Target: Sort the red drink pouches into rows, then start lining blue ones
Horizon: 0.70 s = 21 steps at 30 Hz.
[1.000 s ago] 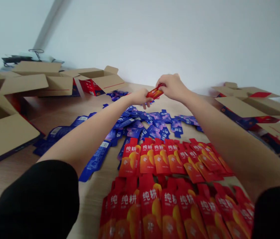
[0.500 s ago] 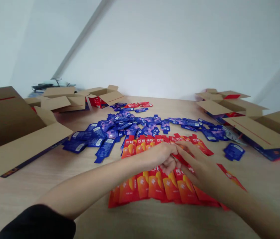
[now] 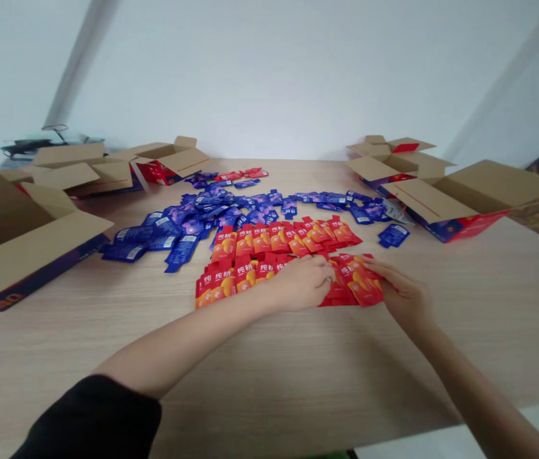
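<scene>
Two overlapping rows of red and orange pouches lie before me: a back row point(image 3: 262, 240) and a front row point(image 3: 221, 284). At the front row's right end, my right hand point(image 3: 407, 296) pinches the upper right edge of a tilted red pouch point(image 3: 361, 282). My left hand point(image 3: 303, 284) is over the same row, a little to the left, with its fingers curled down among the pouches. What those fingers hold, if anything, is hidden. Behind the red rows spreads a loose heap of blue pouches point(image 3: 180, 223).
Open cardboard boxes stand at the left point(image 3: 53, 248) and right point(image 3: 446, 201), with more behind them. A single blue pouch point(image 3: 394, 235) lies near the right box. A few red pouches point(image 3: 240, 174) are at the back of the table point(image 3: 269, 376).
My hands were together over the red pouches and have moved apart; the right one now grips a pouch at the row's right end. The view has shifted, and the front row shows more plainly.
</scene>
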{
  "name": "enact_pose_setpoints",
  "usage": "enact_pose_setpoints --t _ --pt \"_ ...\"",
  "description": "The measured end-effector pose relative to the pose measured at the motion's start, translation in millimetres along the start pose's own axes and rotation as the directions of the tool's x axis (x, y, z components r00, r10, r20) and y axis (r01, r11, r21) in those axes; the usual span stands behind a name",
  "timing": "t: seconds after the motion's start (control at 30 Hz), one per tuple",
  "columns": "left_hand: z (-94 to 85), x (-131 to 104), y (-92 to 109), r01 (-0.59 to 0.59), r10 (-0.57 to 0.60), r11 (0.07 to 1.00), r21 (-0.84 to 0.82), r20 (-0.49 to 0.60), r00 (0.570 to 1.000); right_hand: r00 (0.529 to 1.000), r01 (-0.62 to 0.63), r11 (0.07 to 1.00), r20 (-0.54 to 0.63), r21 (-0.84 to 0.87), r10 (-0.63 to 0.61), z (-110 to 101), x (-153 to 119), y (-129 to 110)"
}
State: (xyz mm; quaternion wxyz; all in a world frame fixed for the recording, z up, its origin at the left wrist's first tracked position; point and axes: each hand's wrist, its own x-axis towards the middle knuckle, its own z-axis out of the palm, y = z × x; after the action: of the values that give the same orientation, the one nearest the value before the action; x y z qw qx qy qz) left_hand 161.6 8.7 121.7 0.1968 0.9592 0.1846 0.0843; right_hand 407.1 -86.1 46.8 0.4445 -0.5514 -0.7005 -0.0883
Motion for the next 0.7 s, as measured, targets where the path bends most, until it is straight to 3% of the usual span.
enact_pose_setpoints --t 0.1,0.2,0.37,0.47,0.57,0.63,0.7 --pt "22.4 11 -13 -0.012 0.001 0.990 0.144 0.074 0.997 0.998 -0.058 0.997 0.018 0.055 0.057 14 -18 31" --pt "42.8 17 -19 0.030 -0.061 0.974 0.223 0.138 0.989 0.984 -0.077 0.995 0.163 0.056 0.067 27 -34 54" --pt "48.3 10 -21 0.009 -0.032 0.978 0.208 0.109 0.994 0.911 -0.089 0.996 0.401 -0.030 0.093 27 -36 73" --pt "34.1 -7 -25 -0.051 0.046 0.994 0.099 0.047 0.998 0.907 -0.023 0.999 0.419 -0.040 0.037 17 -11 75" --pt "11.3 -38 -32 -0.090 0.086 0.994 -0.064 -0.060 0.994 0.962 0.006 0.996 0.274 -0.088 0.019 12 34 62" --pt "-6.6 -64 -39 -0.042 0.028 0.985 -0.170 -0.084 0.996 0.972 0.008 0.995 0.235 -0.097 0.015 19 72 47" --pt "-24.5 -92 -51 0.072 -0.098 0.964 -0.256 -0.090 0.991 0.960 0.037 0.997 0.279 -0.071 -0.016 38 115 29"
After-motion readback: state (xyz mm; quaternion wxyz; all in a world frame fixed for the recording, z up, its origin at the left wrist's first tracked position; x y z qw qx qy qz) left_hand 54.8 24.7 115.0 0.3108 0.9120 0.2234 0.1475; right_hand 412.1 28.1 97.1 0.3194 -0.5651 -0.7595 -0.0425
